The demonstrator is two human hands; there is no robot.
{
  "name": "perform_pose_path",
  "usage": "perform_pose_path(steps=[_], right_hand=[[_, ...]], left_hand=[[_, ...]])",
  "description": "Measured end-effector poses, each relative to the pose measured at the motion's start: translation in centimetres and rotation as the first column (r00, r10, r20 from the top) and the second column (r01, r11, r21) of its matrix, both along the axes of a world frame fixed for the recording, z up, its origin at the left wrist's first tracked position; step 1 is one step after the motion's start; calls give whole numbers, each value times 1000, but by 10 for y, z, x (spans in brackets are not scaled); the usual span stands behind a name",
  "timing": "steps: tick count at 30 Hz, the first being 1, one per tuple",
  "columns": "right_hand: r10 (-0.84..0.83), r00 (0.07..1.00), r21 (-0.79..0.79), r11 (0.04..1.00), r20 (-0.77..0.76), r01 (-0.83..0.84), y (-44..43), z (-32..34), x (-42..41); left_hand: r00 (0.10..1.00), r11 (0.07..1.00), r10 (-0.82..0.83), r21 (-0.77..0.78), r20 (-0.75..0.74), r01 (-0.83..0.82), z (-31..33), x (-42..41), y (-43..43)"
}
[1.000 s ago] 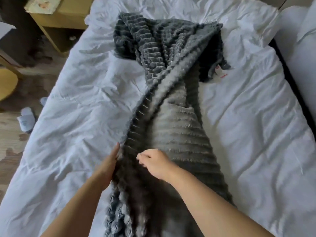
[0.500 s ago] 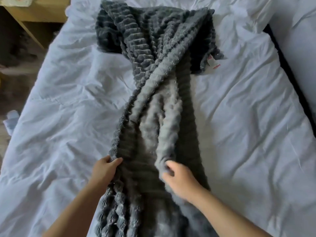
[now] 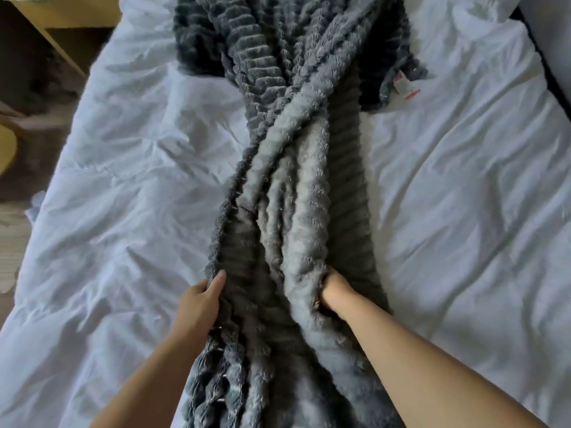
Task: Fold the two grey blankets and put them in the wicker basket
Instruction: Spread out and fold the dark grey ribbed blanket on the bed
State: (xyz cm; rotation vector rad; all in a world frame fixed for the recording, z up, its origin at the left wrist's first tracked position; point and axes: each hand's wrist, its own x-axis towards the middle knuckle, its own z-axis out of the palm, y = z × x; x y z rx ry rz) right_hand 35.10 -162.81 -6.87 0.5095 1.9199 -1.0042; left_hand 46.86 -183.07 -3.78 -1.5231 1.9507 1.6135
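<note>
Big white bed fills the view, cover creased all over. Straight down its middle runs the grey blanket, a long, bunched, twisted strip with its dark ribbed side and paler plush side wound over each other. The far end spreads wider and darker near the top of the bed. The near end runs off the bottom of the view between the person's forearms. Top left, beside the bed, stands a piece of wooden furniture.

Now the arms: both bare, both reaching in from the bottom edge and angled inward. The left forearm comes up from the lower left, wrist straight, and the left hand sits at the blanket's left edge. Its thumb lies on top of the ribbed border and its fingers are tucked under the cloth, so that edge is pinched between them. The right forearm crosses in from the lower right, over the blanket's right side. The right hand is pushed into the pale plush fold in the middle, fingers curled into the pile and clutching it, tips hidden. The hands are about level and apart, with a dark trough of blanket between them.

By the blanket's far right corner, a small white and red label lies on the bed cover.
</note>
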Motion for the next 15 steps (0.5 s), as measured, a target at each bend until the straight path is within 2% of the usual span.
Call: perform_pose_path(steps=[3,5,9,11,12,15], right_hand=[[-24,999,-76,997,28,26,1,8,4],[-105,994,-131,986,26,107,13,30,2],[-260,966,-288,926,-12,246,67,109,-9],[-358,934,-403,853,9,331,98,147,-13],[-438,899,-475,788,14,391,113,166,-13],[-672,740,-598,583,24,549,154,215,-11]], left_hand=[[998,999,47,10,-34,-46,8,-1,-2],[992,994,107,21,-62,-106,20,0,-6],[939,951,307,95,-153,-295,66,3,-19],[904,925,379,111,-198,-363,94,9,-23],[885,911,413,103,-215,-399,106,15,-25],[830,860,505,55,-237,-507,139,40,-38]])
